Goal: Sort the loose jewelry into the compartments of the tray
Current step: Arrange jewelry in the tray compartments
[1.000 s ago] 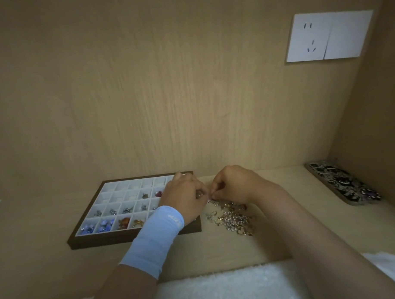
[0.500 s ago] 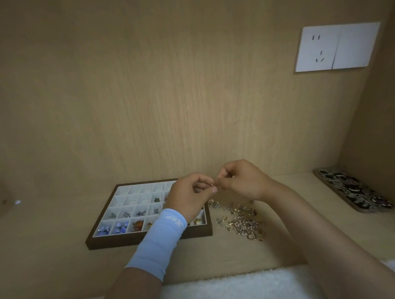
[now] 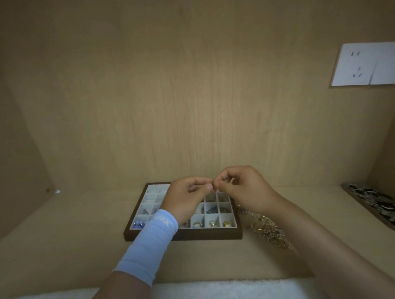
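Head view: the left hand (image 3: pixel 185 199) and right hand (image 3: pixel 245 190) meet fingertip to fingertip above the back rows of the tray (image 3: pixel 206 235). Both pinch a piece (image 3: pixel 213 187) too small to make out, so its pointing and long axis cannot be told. A loosened pinch could drop it into the wrong compartment. The pile (image 3: pixel 269 232) lies right of the tray.
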Available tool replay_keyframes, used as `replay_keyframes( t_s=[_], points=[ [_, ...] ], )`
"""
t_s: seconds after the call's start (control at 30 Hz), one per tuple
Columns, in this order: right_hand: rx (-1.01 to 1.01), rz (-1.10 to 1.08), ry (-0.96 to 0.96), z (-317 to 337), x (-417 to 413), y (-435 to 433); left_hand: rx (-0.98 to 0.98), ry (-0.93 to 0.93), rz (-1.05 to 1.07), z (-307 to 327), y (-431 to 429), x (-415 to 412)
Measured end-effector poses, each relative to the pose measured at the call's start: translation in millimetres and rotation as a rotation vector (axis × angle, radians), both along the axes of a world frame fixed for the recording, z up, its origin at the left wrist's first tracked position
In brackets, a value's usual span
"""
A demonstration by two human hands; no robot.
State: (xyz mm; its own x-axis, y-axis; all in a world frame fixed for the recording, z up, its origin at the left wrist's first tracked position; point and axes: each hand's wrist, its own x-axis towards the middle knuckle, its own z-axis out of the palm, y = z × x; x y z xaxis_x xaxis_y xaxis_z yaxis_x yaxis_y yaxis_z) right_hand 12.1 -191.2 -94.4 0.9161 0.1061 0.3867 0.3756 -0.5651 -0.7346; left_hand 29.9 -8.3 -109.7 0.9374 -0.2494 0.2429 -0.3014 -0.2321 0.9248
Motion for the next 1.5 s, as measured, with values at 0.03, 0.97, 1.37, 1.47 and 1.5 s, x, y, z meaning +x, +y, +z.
replay_keyframes(
  t_s=[0.03,0.97,1.37,1.47,1.5],
  points=[
    [-0.055,-0.004,0.002,1.2,1.7,5.1,0.020,-0.024,0.009,0.6,5.7,0.5],
    [-1.042,0.023,0.327,7.7,72.8,96.8,0.817,-0.257,0.144,-31.6,73.6,33.1],
    [-0.821,0.055,0.321,17.6,57.6,78.0,0.743,-0.289,0.140,-26.2,67.3,27.7],
    [-0.667,0.020,0.269,24.9,43.0,54.6,0.672,-0.328,0.102,-18.5,53.5,20.5],
    [-0.630,0.000,0.257,26.9,37.5,43.4,0.661,-0.341,0.085,-16.8,48.2,17.8]
  ],
)
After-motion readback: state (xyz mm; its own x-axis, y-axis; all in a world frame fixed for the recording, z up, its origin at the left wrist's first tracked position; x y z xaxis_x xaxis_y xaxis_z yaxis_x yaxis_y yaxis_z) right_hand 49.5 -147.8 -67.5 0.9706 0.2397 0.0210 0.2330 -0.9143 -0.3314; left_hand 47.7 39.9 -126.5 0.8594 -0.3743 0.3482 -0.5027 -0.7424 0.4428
